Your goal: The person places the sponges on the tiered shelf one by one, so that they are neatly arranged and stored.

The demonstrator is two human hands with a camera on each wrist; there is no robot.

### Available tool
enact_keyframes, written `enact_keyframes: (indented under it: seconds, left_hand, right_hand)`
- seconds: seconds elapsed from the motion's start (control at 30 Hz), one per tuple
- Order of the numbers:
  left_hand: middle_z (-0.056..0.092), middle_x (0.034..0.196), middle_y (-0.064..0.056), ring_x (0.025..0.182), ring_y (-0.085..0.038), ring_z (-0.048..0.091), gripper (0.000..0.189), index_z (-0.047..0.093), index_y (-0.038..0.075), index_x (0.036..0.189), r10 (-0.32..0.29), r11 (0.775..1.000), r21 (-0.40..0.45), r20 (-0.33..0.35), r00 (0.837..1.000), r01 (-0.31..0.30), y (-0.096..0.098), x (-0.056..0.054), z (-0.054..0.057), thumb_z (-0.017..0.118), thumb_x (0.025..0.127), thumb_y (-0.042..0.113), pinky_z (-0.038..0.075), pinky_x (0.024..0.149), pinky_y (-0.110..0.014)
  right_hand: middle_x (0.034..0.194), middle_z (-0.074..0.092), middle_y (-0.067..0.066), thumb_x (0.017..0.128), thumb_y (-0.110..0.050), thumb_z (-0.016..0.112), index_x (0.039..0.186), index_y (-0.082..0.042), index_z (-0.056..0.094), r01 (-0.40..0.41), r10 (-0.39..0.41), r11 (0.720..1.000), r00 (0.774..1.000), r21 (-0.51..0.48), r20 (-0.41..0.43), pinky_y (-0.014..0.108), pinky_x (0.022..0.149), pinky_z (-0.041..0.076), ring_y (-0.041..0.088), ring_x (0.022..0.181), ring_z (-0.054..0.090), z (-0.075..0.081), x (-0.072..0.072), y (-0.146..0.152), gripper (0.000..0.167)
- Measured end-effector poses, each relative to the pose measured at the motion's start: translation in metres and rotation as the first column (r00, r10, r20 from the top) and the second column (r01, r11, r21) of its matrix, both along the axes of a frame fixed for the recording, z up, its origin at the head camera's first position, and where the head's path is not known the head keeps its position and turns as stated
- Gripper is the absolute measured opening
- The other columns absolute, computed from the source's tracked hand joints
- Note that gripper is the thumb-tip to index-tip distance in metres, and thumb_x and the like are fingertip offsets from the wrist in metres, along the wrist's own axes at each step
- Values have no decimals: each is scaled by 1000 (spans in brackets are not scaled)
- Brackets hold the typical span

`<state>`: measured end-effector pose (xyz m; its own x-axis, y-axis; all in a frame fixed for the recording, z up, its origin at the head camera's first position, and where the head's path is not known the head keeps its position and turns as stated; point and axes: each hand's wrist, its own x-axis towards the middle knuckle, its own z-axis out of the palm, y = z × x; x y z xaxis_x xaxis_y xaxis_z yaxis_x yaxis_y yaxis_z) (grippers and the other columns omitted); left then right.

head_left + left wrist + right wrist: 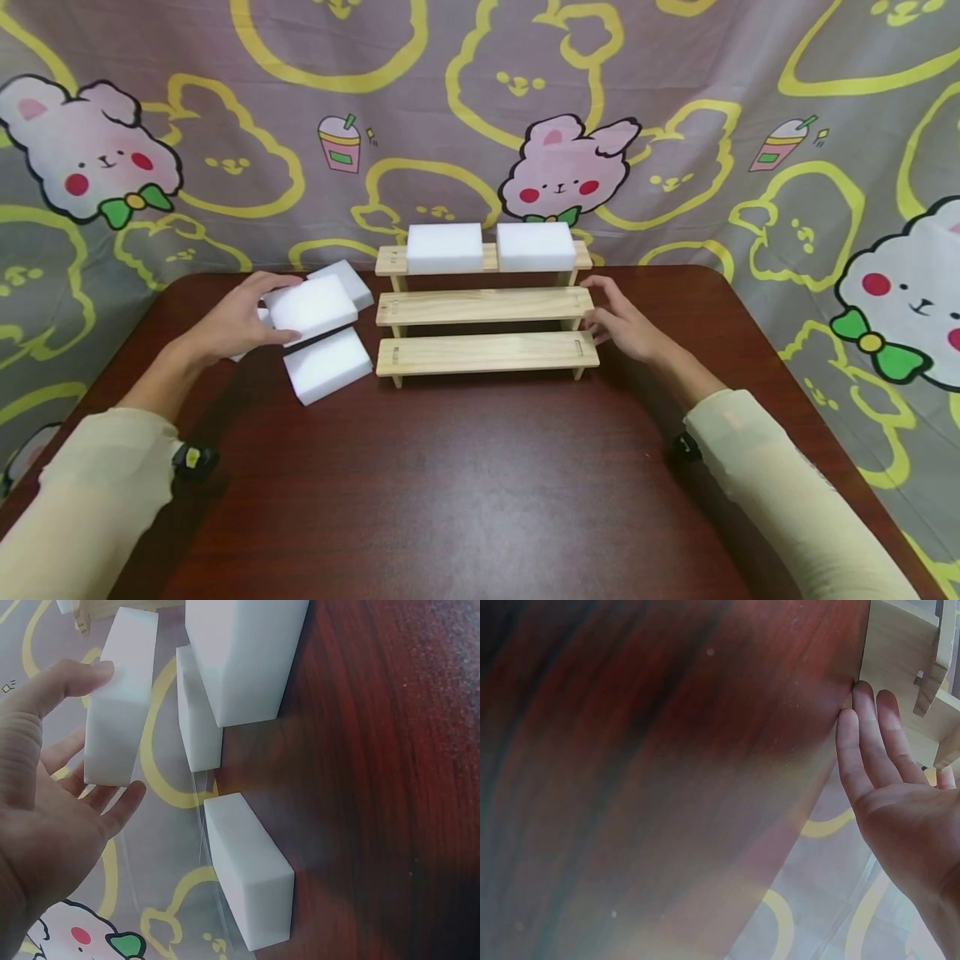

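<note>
My left hand (pixel 243 315) grips a white foam block (pixel 311 308) by its left end, thumb on one side and fingers on the other. In the left wrist view this block (pixel 124 701) is up off the table, above the other blocks. Close around it lie a front block (pixel 327 367) and a back block (pixel 345 279), and another is mostly hidden behind the hand. At the right end of a three-step wooden rack (pixel 480 307) is my right hand (pixel 626 321). Its fingers (pixel 871 739) are extended, with the tips right at the rack's side.
Two white foam blocks (pixel 445 247) sit side by side on the rack's top step; its two lower steps (pixel 487 354) are bare wood. The rack stands near the back of a dark red-brown table (pixel 465 483). Behind hangs a patterned cloth (pixel 450 108).
</note>
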<state>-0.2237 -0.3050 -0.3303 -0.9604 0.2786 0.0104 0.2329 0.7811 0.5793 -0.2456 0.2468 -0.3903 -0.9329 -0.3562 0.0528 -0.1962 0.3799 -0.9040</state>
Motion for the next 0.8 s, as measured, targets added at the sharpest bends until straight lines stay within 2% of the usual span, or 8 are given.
enact_keyframes:
  seconds: [0.3, 0.8]
  left_hand:
    - [41, 140, -30, 116, -45, 44, 79, 48, -6, 146, -16, 1000, -2, -22, 1000, 16, 2, 0, 1, 89, 79, 8, 39, 93, -56]
    - [42, 140, -31, 114, -46, 44, 80, 47, -5, 147, -28, 1000, 2, -56, 998, 28, 7, 2, 12, 88, 80, 9, 40, 90, -54]
  right_hand:
    - [91, 55, 26, 104, -8, 44, 148, -6, 27, 3, -3, 1000, 1000, -4, 4, 42, 73, 56, 23, 80, 59, -1, 0, 0, 47]
    - [90, 55, 24, 104, -7, 43, 149, -5, 27, 9, -9, 1000, 1000, 3, -4, 39, 71, 56, 22, 78, 60, 0, 2, -1, 47]
